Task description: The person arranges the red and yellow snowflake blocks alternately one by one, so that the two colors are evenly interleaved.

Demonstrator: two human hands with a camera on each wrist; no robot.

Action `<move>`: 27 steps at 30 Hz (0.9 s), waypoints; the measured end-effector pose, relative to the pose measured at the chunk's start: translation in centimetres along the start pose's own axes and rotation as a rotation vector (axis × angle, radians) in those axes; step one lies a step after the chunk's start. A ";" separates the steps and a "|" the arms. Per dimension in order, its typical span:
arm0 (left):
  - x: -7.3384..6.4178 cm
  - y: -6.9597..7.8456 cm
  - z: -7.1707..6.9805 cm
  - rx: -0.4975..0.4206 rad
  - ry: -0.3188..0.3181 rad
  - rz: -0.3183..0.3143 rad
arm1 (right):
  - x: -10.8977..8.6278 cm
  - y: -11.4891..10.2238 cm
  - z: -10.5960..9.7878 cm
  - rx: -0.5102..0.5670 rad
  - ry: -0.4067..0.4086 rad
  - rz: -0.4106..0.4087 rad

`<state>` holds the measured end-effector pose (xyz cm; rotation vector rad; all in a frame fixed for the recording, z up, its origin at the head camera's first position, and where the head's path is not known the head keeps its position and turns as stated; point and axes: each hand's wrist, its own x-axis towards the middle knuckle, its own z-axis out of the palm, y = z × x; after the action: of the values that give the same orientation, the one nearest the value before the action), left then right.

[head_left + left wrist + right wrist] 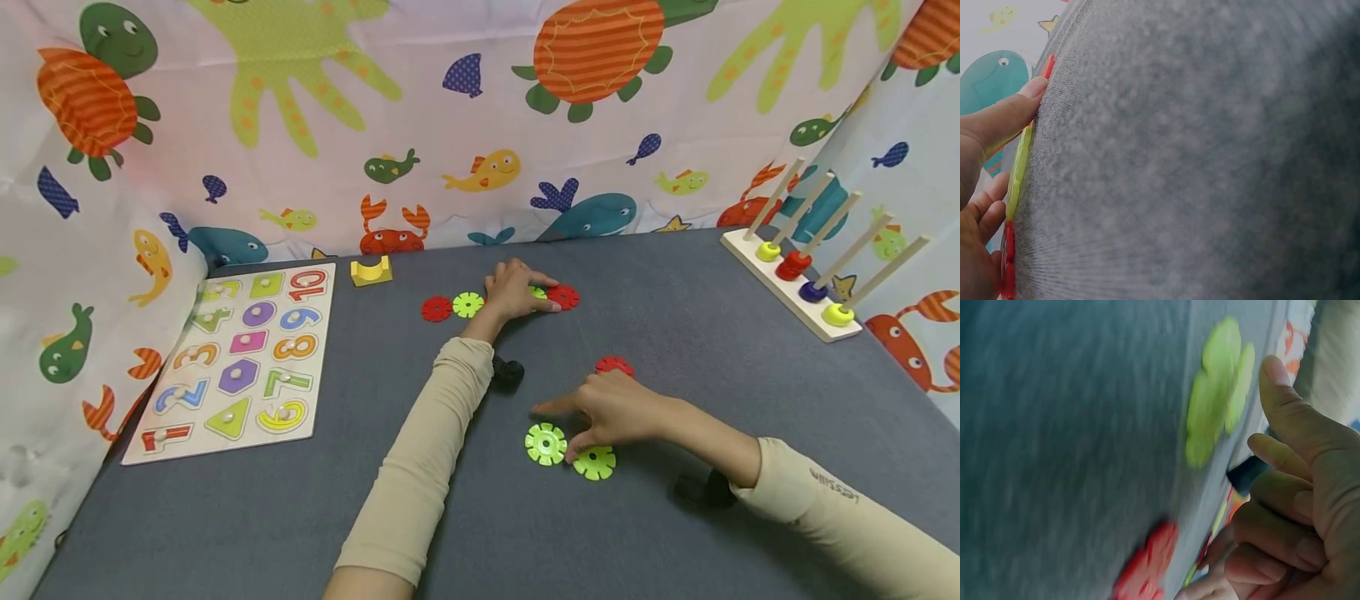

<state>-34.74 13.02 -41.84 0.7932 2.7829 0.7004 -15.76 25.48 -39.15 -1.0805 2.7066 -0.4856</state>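
Notched plastic discs lie in a row at the back of the table: a red disc (pixel 437 308), a yellow-green disc (pixel 468 304), another yellow-green disc (pixel 537 292) and a red disc (pixel 565 297). My left hand (pixel 513 289) spans the row and hides its middle, thumb tip at the right red disc, as the left wrist view also shows. Nearer, my right hand (pixel 618 408) hovers with index finger and thumb extended and the other fingers loosely curled, holding nothing. By its thumb lie two yellow-green discs (pixel 546 443); behind its knuckles, a red disc (pixel 615 364) is partly hidden.
A number and shape puzzle board (pixel 253 354) lies at the left, beside a yellow block with a curved notch (pixel 371 272). A wooden peg stand (pixel 791 287) with coloured rings stands at the back right. A patterned curtain (pixel 315 183) borders the table.
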 end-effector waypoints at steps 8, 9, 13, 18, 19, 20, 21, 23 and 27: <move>0.1 -0.1 0.1 -0.003 0.004 0.001 | 0.7 -1.1 0.8 -0.054 -0.052 -0.023; 0.1 -0.1 0.1 -0.005 0.003 0.002 | 0.7 -1.1 0.9 -0.052 -0.042 -0.029; 0.1 -0.1 0.1 -0.005 0.000 0.001 | 0.7 -1.0 1.1 -0.036 -0.001 -0.061; 0.1 -0.1 0.0 0.004 0.002 0.001 | 0.7 -0.7 1.3 -0.015 0.017 -0.085; 0.1 -0.1 0.0 0.005 0.001 0.000 | 0.7 -0.7 1.3 -0.015 0.015 -0.089; 0.1 -0.1 0.0 0.006 0.000 0.000 | 0.7 -0.6 1.3 -0.014 0.013 -0.097; 0.1 -0.1 0.0 0.006 0.000 0.000 | 0.7 -0.5 1.3 -0.014 0.011 -0.106; 0.2 -0.2 0.0 0.004 0.000 -0.001 | 0.8 -0.4 1.2 -0.008 0.002 -0.120; 0.2 -0.2 0.1 0.001 0.003 -0.002 | 1.1 -0.3 0.9 0.000 -0.020 -0.138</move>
<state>-35.02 13.00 -42.01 0.7897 2.7864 0.7002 -16.11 24.33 -39.95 -1.2706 2.6264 -0.4934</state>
